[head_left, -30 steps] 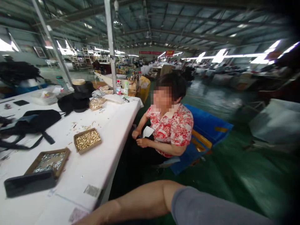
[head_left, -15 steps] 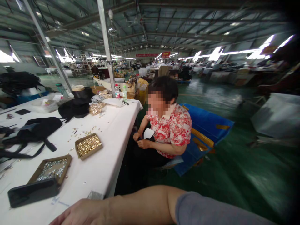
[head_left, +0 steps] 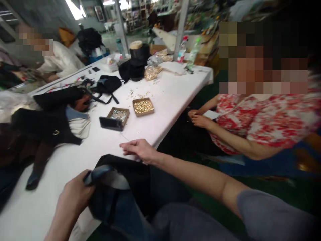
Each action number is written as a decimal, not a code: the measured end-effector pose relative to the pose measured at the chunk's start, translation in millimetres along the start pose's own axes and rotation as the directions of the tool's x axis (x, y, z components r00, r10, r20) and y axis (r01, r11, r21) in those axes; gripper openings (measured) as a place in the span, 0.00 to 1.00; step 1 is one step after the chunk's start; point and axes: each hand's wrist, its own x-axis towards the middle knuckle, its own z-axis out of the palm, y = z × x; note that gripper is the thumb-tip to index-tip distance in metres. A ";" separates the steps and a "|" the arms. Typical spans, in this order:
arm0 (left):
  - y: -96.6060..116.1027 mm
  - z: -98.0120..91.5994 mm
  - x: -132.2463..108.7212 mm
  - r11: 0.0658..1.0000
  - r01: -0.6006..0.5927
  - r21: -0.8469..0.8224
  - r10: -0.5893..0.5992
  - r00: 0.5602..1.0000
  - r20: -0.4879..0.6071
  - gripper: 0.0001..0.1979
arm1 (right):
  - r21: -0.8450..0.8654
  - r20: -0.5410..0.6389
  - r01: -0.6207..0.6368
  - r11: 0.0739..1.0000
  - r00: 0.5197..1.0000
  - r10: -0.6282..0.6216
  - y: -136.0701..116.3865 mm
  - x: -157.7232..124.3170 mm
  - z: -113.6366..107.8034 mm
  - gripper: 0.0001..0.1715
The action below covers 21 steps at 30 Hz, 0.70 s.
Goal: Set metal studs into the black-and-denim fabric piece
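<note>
My left hand grips the edge of a dark fabric piece, black with a blue-grey inner side, over the table's near edge. Just beyond it, above the white table, is my right hand with its thumb and fingers brought together. Whatever may be between those fingertips is too small and blurred to name. Ahead of the right hand, a dark phone leans against a cardboard tray of silvery metal bits. Beside that stands another cardboard tray filled with small gold-coloured metal pieces.
On the left lie black bags and a stack of pale pieces. A co-worker in a red-patterned shirt sits at the right; another person in white is across the table. Bottles stand by a metal post.
The view has swung left and downward. My left hand and the dark fabric piece have come into view, and my right hand now shows its fingers drawn together.
</note>
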 end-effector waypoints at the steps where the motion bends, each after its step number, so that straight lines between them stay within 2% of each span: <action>1: 0.0 -4.6 2.9 0.999 0.044 0.006 -0.044 0.997 0.068 0.17 | -0.011 0.006 0.032 0.999 0.999 -0.032 -1.7 -1.6 -0.3 0.28; 2: 3.0 -7.8 7.9 0.997 0.074 0.015 -0.076 0.989 0.128 0.20 | -0.037 0.021 0.077 0.996 0.997 -0.077 -2.4 -3.0 -1.3 0.27; 3: 7.6 -9.6 13.4 0.993 0.110 0.031 -0.113 0.984 0.137 0.26 | -0.084 0.037 0.134 0.987 0.991 -0.131 -2.1 -4.0 -3.0 0.26; 6: 22.6 -10.5 23.6 0.987 0.122 0.106 -0.130 0.989 0.072 0.35 | -0.320 0.082 0.280 0.905 0.960 -0.268 4.1 -4.0 -10.9 0.24; 9: 32.7 -9.5 20.6 0.969 0.048 0.241 -0.052 0.999 0.012 0.33 | -0.511 0.096 0.337 0.790 0.936 -0.337 14.1 2.4 -17.1 0.17; 13: 49.1 -10.5 16.4 0.923 -0.080 0.377 0.112 0.992 -0.062 0.19 | -0.629 0.131 0.339 0.700 0.933 -0.334 24.0 12.7 -13.3 0.13; 16: 63.5 -9.5 26.0 0.927 -0.159 0.341 0.188 0.981 -0.056 0.33 | -0.645 0.160 0.358 0.675 0.927 -0.339 28.1 15.1 -6.6 0.15; 17: 66.5 -8.5 31.9 0.933 -0.173 0.314 0.196 0.980 -0.042 0.35 | -0.647 0.156 0.363 0.671 0.924 -0.349 29.1 14.8 -5.2 0.15; 19: 68.2 -6.0 45.9 0.952 -0.179 0.249 0.188 0.982 -0.011 0.32 | -0.646 0.135 0.354 0.676 0.925 -0.356 30.9 13.5 -4.1 0.16; 21: 64.8 -3.6 60.2 0.967 -0.167 0.190 0.167 0.986 0.017 0.24 | -0.636 0.120 0.339 0.693 0.931 -0.345 32.0 11.9 -4.6 0.16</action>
